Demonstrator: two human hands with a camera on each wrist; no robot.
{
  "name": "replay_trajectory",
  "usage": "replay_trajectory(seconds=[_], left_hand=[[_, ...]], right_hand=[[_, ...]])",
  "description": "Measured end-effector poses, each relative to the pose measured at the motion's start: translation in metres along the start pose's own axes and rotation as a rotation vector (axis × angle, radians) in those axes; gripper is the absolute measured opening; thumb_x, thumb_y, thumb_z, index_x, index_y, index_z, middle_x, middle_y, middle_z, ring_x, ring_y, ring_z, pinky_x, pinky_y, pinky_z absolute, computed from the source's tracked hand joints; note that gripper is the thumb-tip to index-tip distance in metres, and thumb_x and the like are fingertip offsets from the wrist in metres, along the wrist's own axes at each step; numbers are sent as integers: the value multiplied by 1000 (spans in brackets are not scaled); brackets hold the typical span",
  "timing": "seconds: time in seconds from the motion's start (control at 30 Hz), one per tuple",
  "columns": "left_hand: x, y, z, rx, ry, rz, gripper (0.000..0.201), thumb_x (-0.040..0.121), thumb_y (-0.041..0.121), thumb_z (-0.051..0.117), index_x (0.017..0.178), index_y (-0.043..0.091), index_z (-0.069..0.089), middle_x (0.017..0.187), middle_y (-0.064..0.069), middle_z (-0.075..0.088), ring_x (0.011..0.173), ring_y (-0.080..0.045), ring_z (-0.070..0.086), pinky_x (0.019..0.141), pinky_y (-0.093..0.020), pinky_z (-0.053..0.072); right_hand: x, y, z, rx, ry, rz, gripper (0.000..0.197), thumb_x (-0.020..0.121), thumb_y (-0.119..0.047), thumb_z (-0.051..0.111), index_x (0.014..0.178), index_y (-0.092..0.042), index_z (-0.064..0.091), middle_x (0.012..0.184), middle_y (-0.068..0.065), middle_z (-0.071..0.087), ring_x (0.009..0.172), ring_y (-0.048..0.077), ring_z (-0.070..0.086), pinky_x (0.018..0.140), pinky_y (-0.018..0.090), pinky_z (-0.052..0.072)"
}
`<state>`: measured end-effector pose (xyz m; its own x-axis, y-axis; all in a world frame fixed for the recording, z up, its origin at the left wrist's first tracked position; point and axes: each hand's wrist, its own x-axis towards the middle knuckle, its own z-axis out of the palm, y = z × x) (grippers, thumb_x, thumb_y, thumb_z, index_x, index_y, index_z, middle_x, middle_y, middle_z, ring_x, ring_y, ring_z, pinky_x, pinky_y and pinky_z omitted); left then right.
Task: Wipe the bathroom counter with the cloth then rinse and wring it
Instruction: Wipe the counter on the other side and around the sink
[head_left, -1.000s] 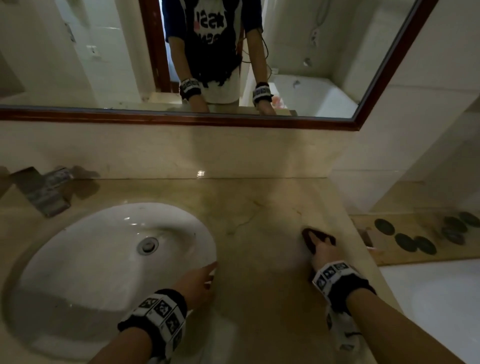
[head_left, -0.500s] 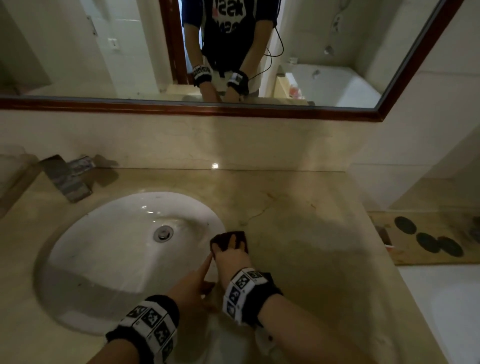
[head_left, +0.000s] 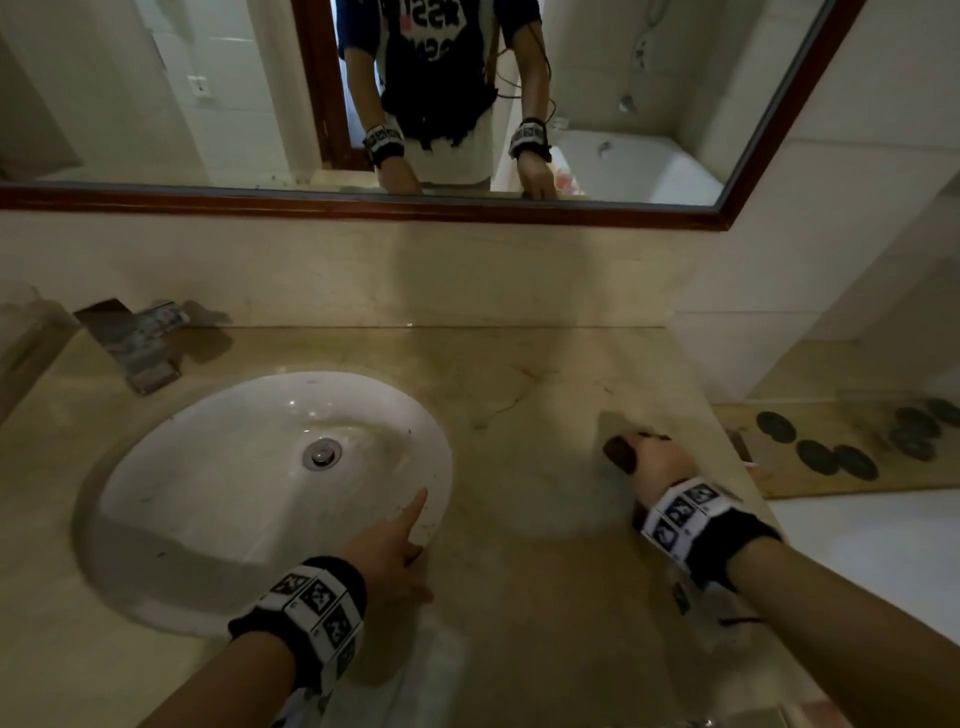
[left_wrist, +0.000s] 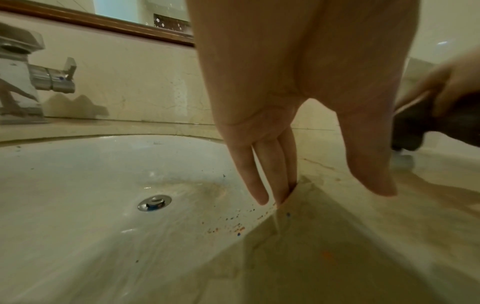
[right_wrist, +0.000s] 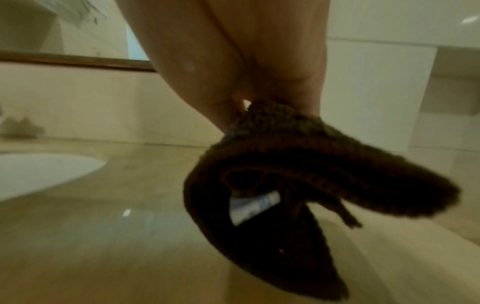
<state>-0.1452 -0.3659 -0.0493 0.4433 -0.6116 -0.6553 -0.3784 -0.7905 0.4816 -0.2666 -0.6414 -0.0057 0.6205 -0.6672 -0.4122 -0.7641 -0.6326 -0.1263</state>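
Note:
A dark brown knitted cloth (head_left: 621, 453) is held in my right hand (head_left: 654, 462) on the right part of the beige stone counter (head_left: 519, 597). In the right wrist view the folded cloth (right_wrist: 298, 185) hangs from my curled fingers, with a white label showing in its fold. My left hand (head_left: 395, 545) rests with straight fingers on the front right rim of the white oval sink (head_left: 218, 493). The left wrist view shows those fingers (left_wrist: 255, 181) at the sink's edge, thumb on the counter, and the cloth (left_wrist: 426, 127) at the far right.
A chrome tap (head_left: 135, 338) stands at the back left of the counter, left of the sink. A wood-framed mirror (head_left: 467, 205) runs along the wall behind. Coloured specks lie on the sink's rim (left_wrist: 233, 226). The counter ends at its right edge (head_left: 748, 467), with floor below.
My right hand has swept the cloth from beside the sink's rim back to the right side of the counter. My left hand has stayed on the sink's rim.

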Motion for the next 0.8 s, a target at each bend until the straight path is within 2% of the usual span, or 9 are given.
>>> replay_trajectory(seconds=[0.07, 0.13, 0.2, 0.27, 0.37, 0.53, 0.67, 0.73, 0.8], left_hand=[[-2, 1, 1, 6, 0, 4, 116, 77, 26, 76, 148, 28, -16, 151, -7, 36, 135, -23, 40, 112, -34, 32], [-4, 2, 2, 5, -3, 14, 115, 77, 25, 75, 148, 28, -14, 152, -7, 34, 136, -22, 40, 112, -35, 32], [-5, 1, 2, 3, -1, 24, 115, 77, 24, 76, 149, 28, -13, 150, -9, 38, 135, -22, 42, 112, -35, 34], [-4, -1, 4, 14, 13, 36, 116, 75, 23, 77, 149, 27, -12, 148, -11, 41, 133, -23, 44, 110, -34, 37], [-2, -4, 9, 5, 19, 36, 121, 73, 21, 79, 148, 31, -15, 148, -10, 40, 135, -24, 41, 112, -36, 36], [-11, -16, 14, -84, -26, 40, 126, 75, 19, 77, 143, 27, -29, 156, -3, 26, 143, -21, 29, 117, -36, 26], [-24, -41, 19, -142, -43, 49, 131, 75, 24, 77, 137, 24, -39, 159, 0, 15, 144, -19, 26, 119, -39, 25], [-32, -52, 21, -139, -2, 34, 133, 75, 26, 77, 137, 21, -40, 159, -4, 10, 142, -20, 31, 117, -35, 28], [-38, -61, 21, -123, 27, 14, 134, 75, 27, 77, 134, 20, -43, 159, -6, 9, 139, -21, 37, 114, -32, 33]], right_hand=[[-11, 20, 35, -160, 32, 58, 41, 100, -24, 31, 140, -16, 36, 147, 16, 34, 131, 34, 37, 109, 44, 33], [-30, 17, 68, -213, -69, 179, 55, 97, -17, 33, 148, -25, 13, 154, 20, 13, 138, 41, 23, 113, 49, 29], [-44, 0, 86, -155, -122, 250, 63, 99, -8, 27, 150, -25, -4, 156, 24, -5, 142, 46, 7, 114, 51, 26], [-50, -22, 92, -84, -142, 245, 62, 99, -5, 25, 150, -23, -6, 156, 24, -11, 142, 47, 3, 111, 52, 28], [-51, -62, 94, -33, -175, 228, 60, 99, -5, 22, 151, -23, -3, 156, 23, -10, 142, 47, 4, 111, 51, 31], [-56, -141, 113, 17, -175, 122, 53, 101, -14, 17, 151, -23, 1, 156, 25, -4, 142, 46, 6, 109, 51, 30], [-58, -194, 126, -56, -215, -36, 54, 101, -22, 24, 151, -19, 6, 156, 25, 6, 143, 44, 6, 109, 54, 28], [-63, -213, 126, -58, -218, -110, 49, 99, -19, 30, 147, -10, 23, 152, 24, 23, 141, 43, 16, 107, 54, 32], [-72, -223, 117, -29, -233, -248, 33, 97, -16, 39, 123, -1, 54, 128, 22, 53, 127, 37, 43, 100, 46, 41]])
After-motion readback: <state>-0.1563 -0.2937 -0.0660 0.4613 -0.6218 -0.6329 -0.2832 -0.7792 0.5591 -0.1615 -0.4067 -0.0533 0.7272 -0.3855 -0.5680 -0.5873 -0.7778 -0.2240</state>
